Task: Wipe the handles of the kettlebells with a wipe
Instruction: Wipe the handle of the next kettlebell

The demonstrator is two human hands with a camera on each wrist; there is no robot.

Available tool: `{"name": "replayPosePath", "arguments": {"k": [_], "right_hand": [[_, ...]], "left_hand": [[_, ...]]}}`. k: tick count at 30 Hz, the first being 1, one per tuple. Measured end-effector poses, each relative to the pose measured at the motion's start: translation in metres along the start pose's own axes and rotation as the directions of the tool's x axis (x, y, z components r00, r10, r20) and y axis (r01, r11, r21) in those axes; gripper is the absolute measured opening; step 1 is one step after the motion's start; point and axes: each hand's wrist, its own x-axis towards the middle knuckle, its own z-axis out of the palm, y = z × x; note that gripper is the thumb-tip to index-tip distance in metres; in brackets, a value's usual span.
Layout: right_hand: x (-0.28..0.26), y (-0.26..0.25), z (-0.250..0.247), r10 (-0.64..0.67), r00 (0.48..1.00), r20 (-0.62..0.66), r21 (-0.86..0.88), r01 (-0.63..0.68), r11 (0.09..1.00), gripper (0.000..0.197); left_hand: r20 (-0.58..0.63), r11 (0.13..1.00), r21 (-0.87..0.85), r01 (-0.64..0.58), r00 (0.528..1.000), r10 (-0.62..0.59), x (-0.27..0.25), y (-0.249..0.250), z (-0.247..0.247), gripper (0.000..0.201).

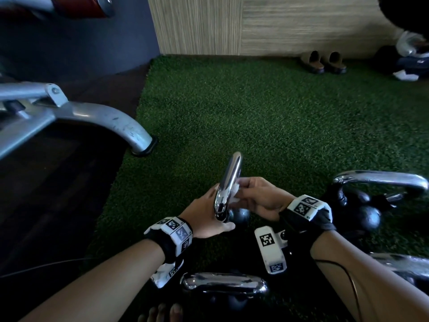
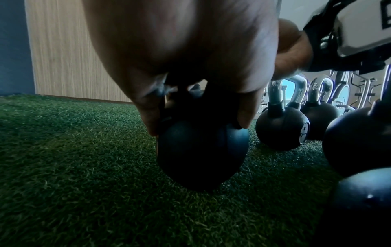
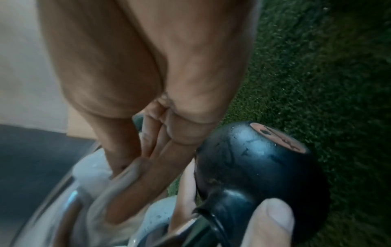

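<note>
Small black kettlebell (image 1: 239, 214) tilted on green turf (image 1: 255, 117), chrome handle (image 1: 228, 182) gripped low by left hand (image 1: 204, 217), white wipe (image 1: 234, 194) pinched against handle by right hand (image 1: 260, 196), 3 more kettlebells (image 1: 362, 205) just right of it, grey machine leg (image 1: 111, 122) left.

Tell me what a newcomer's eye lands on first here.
The chrome handle at centre, raised from the green turf: the left hand grips the kettlebell at its base while the right hand presses a white wipe against it. More kettlebells crowd the right, and a grey machine leg curves in at left.
</note>
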Motion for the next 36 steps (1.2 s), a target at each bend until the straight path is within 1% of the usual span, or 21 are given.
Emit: {"name": "replayPosePath", "arguments": {"k": [2, 3, 5, 7, 8, 10, 12, 13, 15, 17, 18, 20, 22, 24, 25, 26, 27, 30, 32, 34, 36], "right_hand": [[0.000, -0.001, -0.003, -0.020, 0.999, -0.033, 0.098, 0.023, 0.995, 0.030], [-0.001, 0.000, -0.004, -0.018, 1.000, -0.019, 0.112, 0.020, 0.994, 0.033], [-0.005, 0.004, -0.005, -0.008, 0.998, 0.056, 0.101, 0.002, 0.995, 0.038], [-0.007, 0.007, -0.004, -0.016, 0.996, 0.092, 0.077, 0.009, 0.997, 0.039], [-0.006, 0.006, -0.003, -0.032, 0.997, 0.067, 0.071, 0.027, 0.997, 0.037], [-0.001, 0.003, 0.000, -0.076, 0.995, -0.065, 0.075, 0.080, 0.994, 0.031], [0.004, 0.000, 0.004, -0.145, 0.965, -0.219, 0.047, 0.158, 0.986, 0.026], [0.005, 0.000, 0.005, -0.176, 0.946, -0.273, 0.004, 0.185, 0.983, 0.024], [0.005, 0.000, 0.007, -0.216, 0.919, -0.329, -0.107, 0.191, 0.976, 0.025], [0.001, 0.000, 0.007, -0.252, 0.900, -0.356, -0.209, 0.186, 0.960, 0.027], [0.001, -0.001, 0.007, -0.284, 0.880, -0.381, -0.280, 0.183, 0.942, 0.029], [0.005, -0.004, 0.007, -0.379, 0.807, -0.454, -0.449, 0.160, 0.879, 0.030], [0.011, -0.008, 0.009, -0.463, 0.706, -0.536, -0.554, 0.120, 0.824, 0.022], [0.015, -0.011, 0.010, -0.534, 0.594, -0.602, -0.608, 0.093, 0.788, 0.016], [0.015, -0.012, 0.011, -0.558, 0.555, -0.618, -0.629, 0.078, 0.774, 0.016], [0.015, -0.012, 0.011, -0.579, 0.534, -0.617, -0.652, 0.066, 0.756, 0.015], [0.014, -0.012, 0.012, -0.596, 0.526, -0.607, -0.674, 0.056, 0.736, 0.015], [0.012, -0.015, 0.013, -0.634, 0.526, -0.568, -0.725, 0.046, 0.687, 0.017], [0.014, -0.018, 0.011, -0.661, 0.502, -0.558, -0.751, 0.033, 0.659, 0.017], [0.018, -0.020, 0.011, -0.675, 0.480, -0.560, -0.766, 0.010, 0.643, 0.016], [0.022, -0.019, 0.010, -0.672, 0.475, -0.568, -0.771, -0.023, 0.636, 0.015]], "left_hand": [[-0.008, 0.999, -0.031, 0.024, 1.000, -0.024, -0.001, -0.001, 0.000, 0.097], [-0.002, 0.999, -0.034, 0.029, 1.000, -0.029, -0.002, -0.001, 0.000, 0.099], [0.008, 0.998, -0.050, 0.029, 1.000, -0.029, -0.002, -0.002, 0.002, 0.104], [0.006, 0.998, -0.064, 0.026, 1.000, -0.026, -0.002, -0.003, 0.003, 0.105], [0.002, 0.998, -0.062, 0.025, 1.000, -0.025, -0.002, -0.002, 0.002, 0.104], [-0.005, 0.999, -0.044, 0.021, 1.000, -0.021, -0.004, 0.000, 0.001, 0.100], [-0.017, 1.000, -0.029, 0.013, 1.000, -0.014, -0.004, 0.003, 0.000, 0.098], [-0.025, 1.000, -0.022, 0.008, 1.000, -0.009, -0.005, 0.004, 0.000, 0.099], [-0.029, 1.000, -0.005, -0.009, 1.000, 0.009, -0.006, 0.006, 0.000, 0.101], [-0.029, 1.000, 0.005, -0.026, 0.999, 0.027, -0.006, 0.005, 0.001, 0.103], [-0.032, 0.999, 0.000, -0.038, 0.999, 0.038, -0.006, 0.005, 0.001, 0.105], [-0.034, 0.999, -0.010, -0.051, 0.998, 0.051, -0.004, 0.002, 0.002, 0.111], [-0.033, 0.999, -0.017, -0.038, 0.999, 0.038, -0.004, 0.002, 0.001, 0.111], [-0.034, 0.999, -0.026, -0.023, 0.999, 0.022, -0.005, 0.003, 0.000, 0.107], [-0.034, 0.999, -0.028, -0.021, 0.999, 0.020, -0.006, 0.003, 0.000, 0.107], [-0.032, 0.999, -0.026, -0.023, 0.999, 0.022, -0.007, 0.003, 0.000, 0.107], [-0.023, 0.999, -0.024, -0.025, 0.999, 0.024, -0.008, 0.003, 0.000, 0.108], [-0.006, 1.000, -0.016, -0.011, 1.000, 0.011, -0.008, 0.003, -0.001, 0.111], [0.017, 1.000, -0.008, 0.007, 1.000, -0.006, -0.007, 0.002, -0.002, 0.112], [0.030, 1.000, -0.008, 0.005, 1.000, -0.005, -0.007, 0.001, -0.002, 0.112], [0.040, 1.000, 0.002, 0.013, 0.999, -0.013, -0.006, 0.000, -0.001, 0.111]]}}
